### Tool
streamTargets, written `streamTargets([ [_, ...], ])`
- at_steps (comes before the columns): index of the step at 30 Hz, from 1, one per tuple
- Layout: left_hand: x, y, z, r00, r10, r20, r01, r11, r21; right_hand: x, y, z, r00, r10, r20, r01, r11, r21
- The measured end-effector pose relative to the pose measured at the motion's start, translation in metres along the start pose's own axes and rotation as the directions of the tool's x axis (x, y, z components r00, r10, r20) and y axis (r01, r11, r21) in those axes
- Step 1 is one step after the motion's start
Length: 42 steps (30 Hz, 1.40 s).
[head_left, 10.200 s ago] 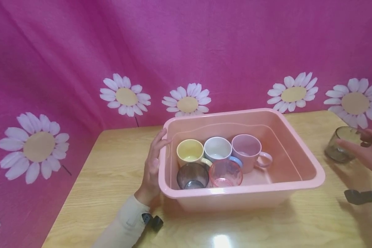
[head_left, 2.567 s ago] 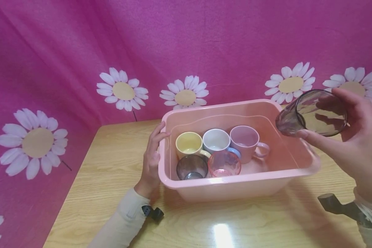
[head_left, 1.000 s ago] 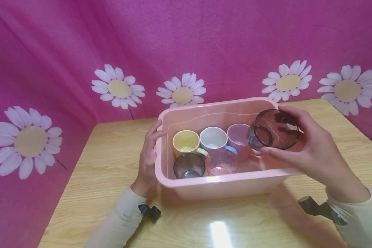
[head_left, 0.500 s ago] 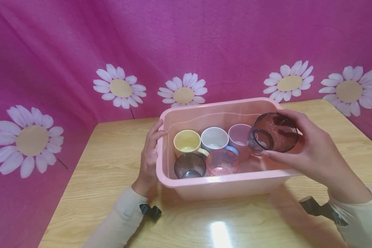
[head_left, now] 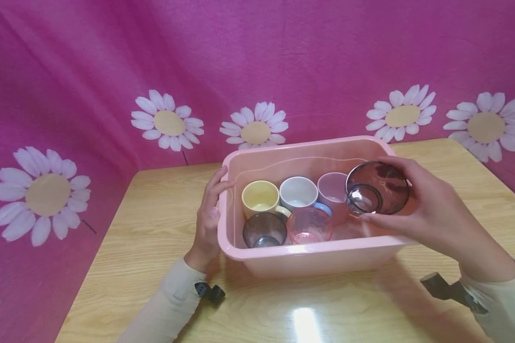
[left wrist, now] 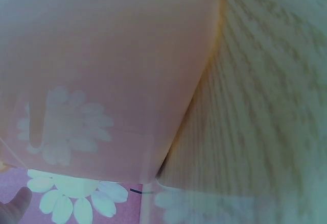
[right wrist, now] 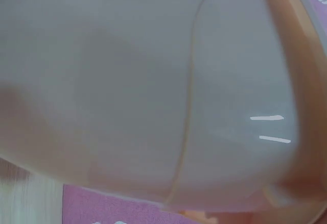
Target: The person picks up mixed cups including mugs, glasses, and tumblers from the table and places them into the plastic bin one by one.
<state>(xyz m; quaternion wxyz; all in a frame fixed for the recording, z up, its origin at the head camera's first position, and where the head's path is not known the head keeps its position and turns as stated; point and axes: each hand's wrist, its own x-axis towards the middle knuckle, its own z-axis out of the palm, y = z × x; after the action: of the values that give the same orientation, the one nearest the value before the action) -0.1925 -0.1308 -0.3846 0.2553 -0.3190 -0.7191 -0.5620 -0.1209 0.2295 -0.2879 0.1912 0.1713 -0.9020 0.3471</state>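
In the head view my right hand [head_left: 437,209] grips a smoky dark glass cup [head_left: 396,186] by its side, thumb near and fingers far. The cup tilts slightly, its mouth toward the camera, inside the right part of a pink plastic tub [head_left: 317,262]. Whether its base touches the tub floor is hidden. My left hand [head_left: 206,219] rests against the tub's left wall, fingertips at the rim. Standing in the tub are a yellow mug [head_left: 257,202], a white mug with a blue handle [head_left: 293,197], a pink mug [head_left: 331,183], another smoky glass [head_left: 257,233] and a clear pink glass [head_left: 309,228].
The tub stands on a wooden table [head_left: 257,314]. A magenta cloth [head_left: 326,57] with printed daisies hangs behind and to the left. Both wrist views are mostly filled by the tub's wall, blurred close up.
The right hand has lifted the smoky glass cup from the table at the right and brought it left into the tub. Over the last second it has lowered slightly. The left hand stays at the tub.
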Motion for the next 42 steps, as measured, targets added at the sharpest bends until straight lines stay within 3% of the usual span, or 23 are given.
streamTargets([
  [15, 0.0, -0.001, -0.002, 1.0, -0.008, -0.014, 0.008, 1.0, -0.001, 0.011, 0.001, 0.001, 0.991, -0.085, 0.101, 0.097, 0.987, -0.126],
  [21, 0.002, -0.001, -0.003, 1.0, 0.004, -0.005, -0.004, 1.0, -0.009, 0.014, 0.003, 0.0, 0.986, -0.051, 0.156, 0.07, 0.991, -0.116],
  [29, 0.003, -0.006, -0.003, 0.998, 0.065, -0.011, -0.065, 0.998, 0.015, 0.015, 0.004, 0.0, 0.974, -0.086, 0.209, 0.101, 0.993, -0.06],
  [42, 0.0, -0.004, -0.001, 0.999, 0.033, 0.005, -0.033, 0.999, 0.002, 0.022, 0.005, -0.001, 0.959, -0.081, 0.271, 0.095, 0.995, -0.041],
])
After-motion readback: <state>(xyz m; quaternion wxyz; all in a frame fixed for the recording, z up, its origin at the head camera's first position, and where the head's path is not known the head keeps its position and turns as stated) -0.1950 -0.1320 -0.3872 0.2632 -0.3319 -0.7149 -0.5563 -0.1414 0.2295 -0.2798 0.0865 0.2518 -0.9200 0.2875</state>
